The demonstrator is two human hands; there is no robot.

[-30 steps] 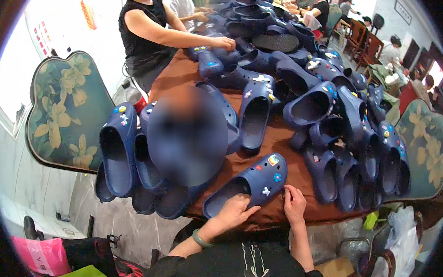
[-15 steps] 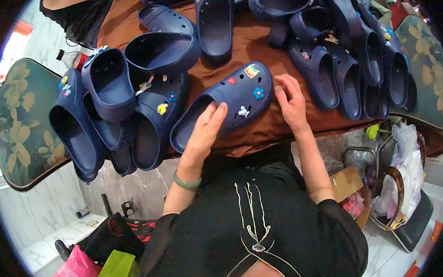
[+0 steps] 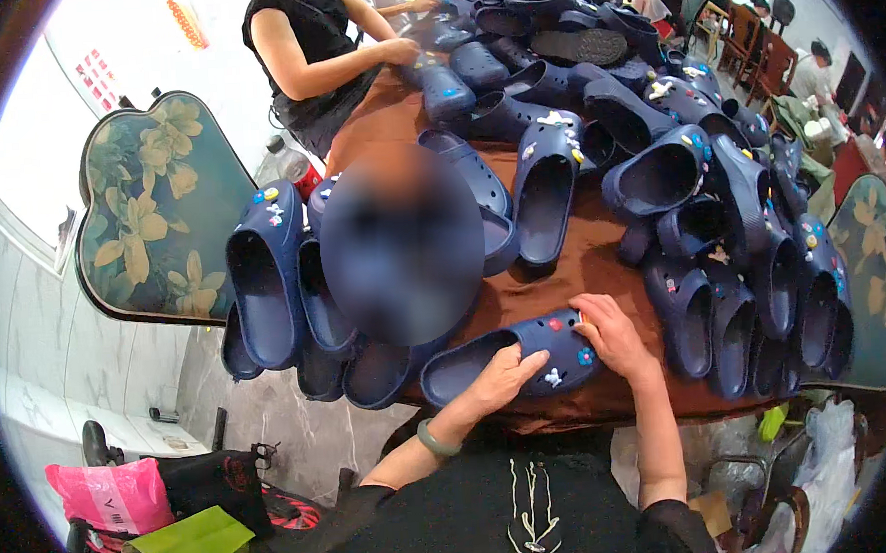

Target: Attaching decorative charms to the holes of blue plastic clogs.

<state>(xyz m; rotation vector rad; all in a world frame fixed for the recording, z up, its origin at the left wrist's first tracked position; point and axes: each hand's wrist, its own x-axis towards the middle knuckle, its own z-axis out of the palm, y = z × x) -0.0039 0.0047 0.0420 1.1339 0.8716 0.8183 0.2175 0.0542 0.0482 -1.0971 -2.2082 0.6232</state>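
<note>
A dark blue clog lies on the brown cloth at the table's near edge, its toe pointing right. Small charms decorate its upper, among them a blue flower, a red one and a white figure. My left hand, with a green bangle on the wrist, grips the clog's side by the foot opening, thumb on the upper. Over the toe end bends my right hand, its fingertips pressed at the colourful charm there and mostly covering it. The undersides of both hands are hidden.
Several matching clogs crowd the table's far part and both sides. A blurred patch hides some on the left. Another person handles clogs at the far left. Flowered chair backs flank the table; a bottle stands behind the left clogs.
My view has tilted up, bringing other people and more clogs into sight. My right hand, held apart beside the toe before, now touches it; my left hand has closed on the clog's side.
</note>
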